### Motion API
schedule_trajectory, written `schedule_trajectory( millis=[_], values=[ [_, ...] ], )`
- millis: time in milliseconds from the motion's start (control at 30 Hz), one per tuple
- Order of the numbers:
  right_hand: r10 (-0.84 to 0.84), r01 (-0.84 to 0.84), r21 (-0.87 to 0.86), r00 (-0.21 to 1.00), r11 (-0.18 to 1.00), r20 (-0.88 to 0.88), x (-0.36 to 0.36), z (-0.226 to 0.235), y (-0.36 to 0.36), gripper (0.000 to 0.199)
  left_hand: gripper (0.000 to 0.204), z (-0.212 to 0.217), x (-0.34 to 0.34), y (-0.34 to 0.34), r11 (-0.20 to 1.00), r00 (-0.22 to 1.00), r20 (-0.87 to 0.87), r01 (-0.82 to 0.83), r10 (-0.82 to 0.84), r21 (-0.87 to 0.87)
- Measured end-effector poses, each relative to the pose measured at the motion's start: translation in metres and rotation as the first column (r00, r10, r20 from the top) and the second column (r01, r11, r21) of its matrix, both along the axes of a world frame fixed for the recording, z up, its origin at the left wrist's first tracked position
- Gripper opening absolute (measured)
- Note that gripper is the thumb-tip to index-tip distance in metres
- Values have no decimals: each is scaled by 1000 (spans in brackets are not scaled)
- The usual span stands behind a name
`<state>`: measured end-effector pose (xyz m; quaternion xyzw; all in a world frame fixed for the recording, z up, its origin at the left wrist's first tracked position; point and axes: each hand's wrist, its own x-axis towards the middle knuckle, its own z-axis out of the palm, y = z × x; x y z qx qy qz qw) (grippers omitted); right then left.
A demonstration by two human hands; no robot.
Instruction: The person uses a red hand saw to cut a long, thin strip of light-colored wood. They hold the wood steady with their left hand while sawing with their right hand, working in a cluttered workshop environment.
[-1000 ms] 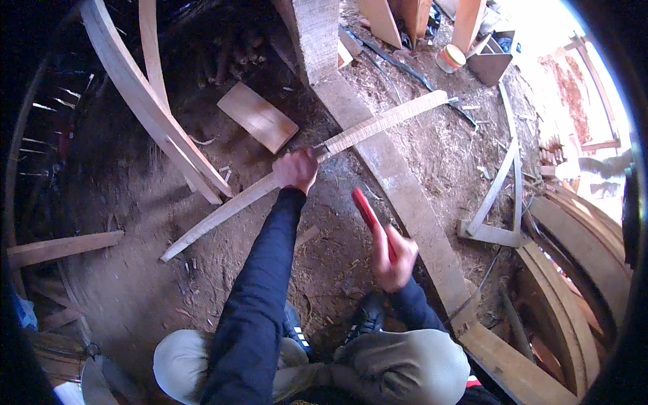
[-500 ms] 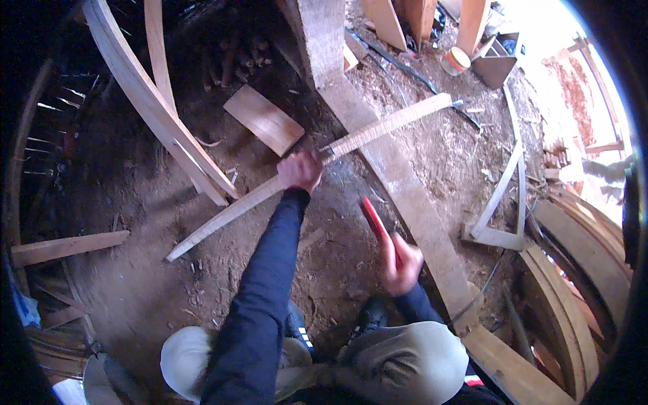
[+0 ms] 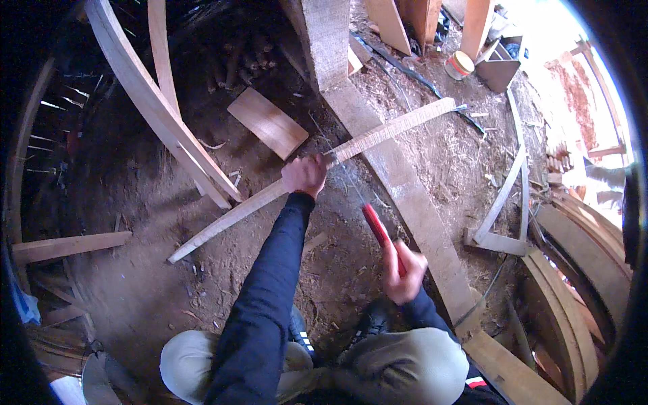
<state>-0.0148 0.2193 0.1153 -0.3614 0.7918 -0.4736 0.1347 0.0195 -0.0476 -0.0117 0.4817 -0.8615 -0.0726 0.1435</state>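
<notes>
A long, slightly curved wood strip (image 3: 398,127) lies slantwise over a floor-level beam, its far right end resting beyond it. My left hand (image 3: 305,174) is closed around the strip near its middle, just left of a dark spot on it. My right hand (image 3: 405,272) grips the red handle of a saw (image 3: 375,225). Its thin blade, seen nearly edge-on, runs up from the handle and crosses the strip right beside my left hand. Where the teeth meet the wood is too small to make out.
A flat board (image 3: 268,123) lies beyond my left hand. Curved timbers (image 3: 145,101) lean at the left. The floor beam (image 3: 405,196) runs past my right side. A wooden frame (image 3: 501,241), a jar (image 3: 460,65) and an open box (image 3: 499,67) stand right. More curved timbers (image 3: 563,317) lie nearby.
My right hand and the saw handle have come slightly back toward me, and the blade shows more clearly. My left hand keeps its hold on the strip. The whole view has shifted a little.
</notes>
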Motion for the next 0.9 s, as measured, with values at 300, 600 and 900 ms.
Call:
schedule_trajectory(
  millis=[300, 600, 900],
  values=[
    [-3, 3, 4, 999, 1000, -44, 1, 9, 27, 11, 38, -12, -6, 0, 999, 999, 14, 33, -33, -4],
    [16, -16, -29, 1000, 999, 1, 5, 13, 39, 13, 45, 1, 0, -10, 996, 997, 79, -13, 7, 84],
    [10, -10, 1, 997, 1000, -75, 0, -9, 34, 17, 44, -2, -4, -12, 999, 999, 47, 10, -12, 47]
  ],
)
